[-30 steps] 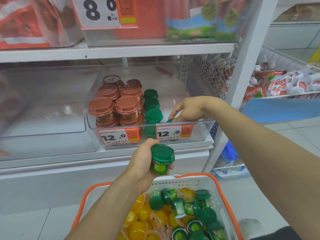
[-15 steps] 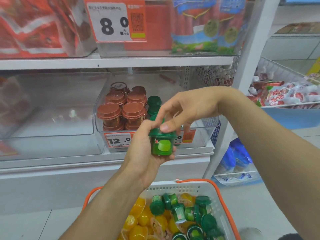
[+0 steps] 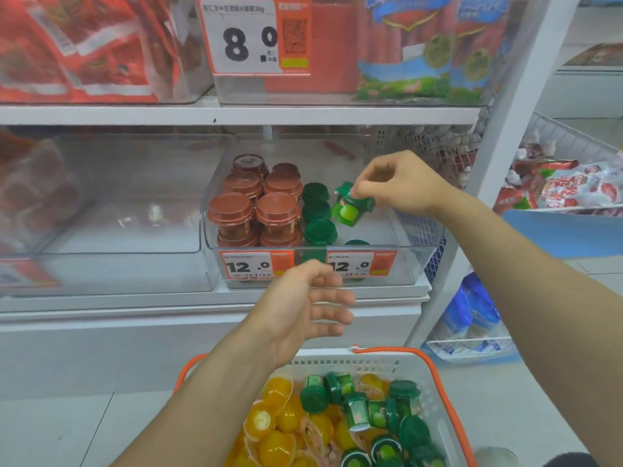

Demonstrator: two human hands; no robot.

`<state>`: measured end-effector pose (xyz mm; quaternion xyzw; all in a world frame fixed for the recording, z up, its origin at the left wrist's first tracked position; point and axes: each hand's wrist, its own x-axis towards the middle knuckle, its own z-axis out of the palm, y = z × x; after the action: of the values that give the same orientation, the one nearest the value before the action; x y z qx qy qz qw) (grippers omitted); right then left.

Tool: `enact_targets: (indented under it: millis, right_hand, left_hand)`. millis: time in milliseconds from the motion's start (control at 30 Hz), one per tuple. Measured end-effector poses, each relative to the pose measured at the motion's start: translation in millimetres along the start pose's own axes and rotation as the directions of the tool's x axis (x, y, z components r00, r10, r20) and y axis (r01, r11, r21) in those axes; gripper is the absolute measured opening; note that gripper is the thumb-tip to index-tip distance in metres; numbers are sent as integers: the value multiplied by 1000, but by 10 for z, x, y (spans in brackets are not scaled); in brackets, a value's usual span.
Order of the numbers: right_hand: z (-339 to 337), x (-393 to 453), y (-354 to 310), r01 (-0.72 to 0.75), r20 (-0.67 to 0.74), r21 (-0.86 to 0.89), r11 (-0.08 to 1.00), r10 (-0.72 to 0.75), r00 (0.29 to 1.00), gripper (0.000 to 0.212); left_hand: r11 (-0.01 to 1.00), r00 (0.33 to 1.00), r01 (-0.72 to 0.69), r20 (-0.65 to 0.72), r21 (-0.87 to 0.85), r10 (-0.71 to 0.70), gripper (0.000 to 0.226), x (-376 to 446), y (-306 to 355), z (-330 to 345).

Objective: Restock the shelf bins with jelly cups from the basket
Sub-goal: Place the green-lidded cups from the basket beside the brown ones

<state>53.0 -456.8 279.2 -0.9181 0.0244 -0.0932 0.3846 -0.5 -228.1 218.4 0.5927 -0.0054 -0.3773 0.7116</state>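
— Where is the jelly cup?

— The green jelly cup [image 3: 349, 207] hangs tilted over the clear shelf bin [image 3: 408, 261], above its right half. The right hand [image 3: 397, 187] pinches it by the green lid, fingertips curled on the rim, and the cup's body leans down toward the left.

— What already sits in that bin?

— A row of green-lidded cups [image 3: 318, 217] runs from near to far down the middle, just left of the held cup. One more green lid [image 3: 356, 245] shows at the near wall, right of that row. On the left stand stacked brown-lidded cups [image 3: 256, 207]. Two orange price tags marked 12.0 [image 3: 251, 266] are fixed on the bin's near face.

— And the other hand?

— The left hand [image 3: 303, 308] hovers in front of the bin, below the tags, palm turned right, fingers loosely spread, gripping nothing.

— The basket?

— The white basket with orange rim [image 3: 435, 369] sits nearest, below the left hand. It holds green jelly cups [image 3: 357, 409] on the right and yellow jelly cups [image 3: 279, 426] on the left, lying jumbled.

— Around them?

— Left of the stocked bin is another clear bin [image 3: 101, 210]. On the shelf above, an 8.0 price tag [image 3: 249, 38] fronts red packets [image 3: 84, 48].
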Motion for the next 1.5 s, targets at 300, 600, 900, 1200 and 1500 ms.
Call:
enact_targets:
  millis: [300,600,900,1200,1500]
  right_hand:
    - [394,256,397,-100,28,-379,920,119,992,45]
    - [436,261,329,-73,139,-436,897,148,979,33]
    - [326,145,269,-34,271,-450,892,173,947,33]
    - [331,-249,-41,280,-59,-342,897,-318,946,13]
    - [1193,-1186,163,558,176,-201,805,-531,829,7]
  left_hand:
    - [978,987,157,-46,137,-152,20,219,-347,-60]
    - [971,980,198,-65,133,-191,22,274,-439,-142]
    - [963,979,194,-105,188,-177,23,346,-601,-117]
    - [405,949,155,-249,901,193,22,816,-1542,-516]
    - [214,993,55,-76,975,94,41,970,-2306,-909]
